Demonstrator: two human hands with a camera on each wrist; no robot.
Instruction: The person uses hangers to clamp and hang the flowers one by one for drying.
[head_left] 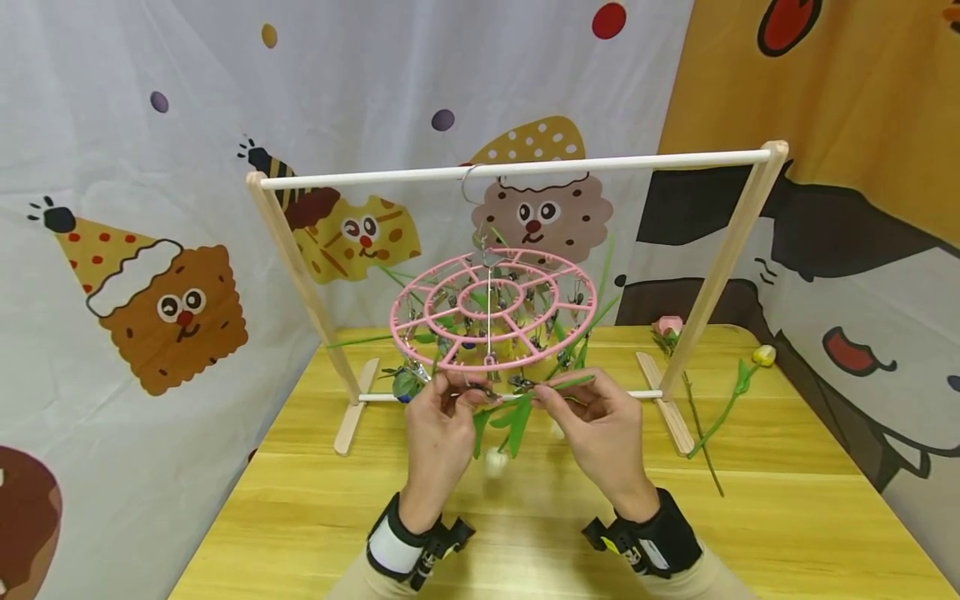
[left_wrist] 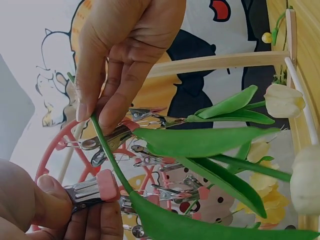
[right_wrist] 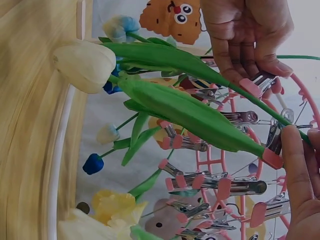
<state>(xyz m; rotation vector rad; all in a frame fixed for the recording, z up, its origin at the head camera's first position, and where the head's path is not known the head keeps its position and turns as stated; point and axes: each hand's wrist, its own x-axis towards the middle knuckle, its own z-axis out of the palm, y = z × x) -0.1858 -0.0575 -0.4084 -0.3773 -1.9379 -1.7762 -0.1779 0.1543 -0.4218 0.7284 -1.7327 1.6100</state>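
My left hand (head_left: 442, 425) pinches a metal clip with pink tips (left_wrist: 90, 192) at the near rim of a round pink hanging rack (head_left: 457, 365). Between its thumb and fingers, my right hand (head_left: 600, 425) holds a thin green flower stem (right_wrist: 260, 103) with a long leaf (right_wrist: 170, 59). The stem passes close by the pink tips of the clip in the left wrist view. Beside it, another clip (right_wrist: 272, 159) grips a green leaf, and a white tulip (right_wrist: 82, 65) hangs near these leaves.
The rack hangs by a hook (head_left: 468, 187) from a white rod (head_left: 390, 177) on a wooden stand (head_left: 720, 267). Several clips, a blue flower (right_wrist: 93, 164) and yellow flowers (right_wrist: 117, 205) hang below it. A pink rose (head_left: 669, 326) and a yellow tulip (head_left: 763, 356) lie at the right.
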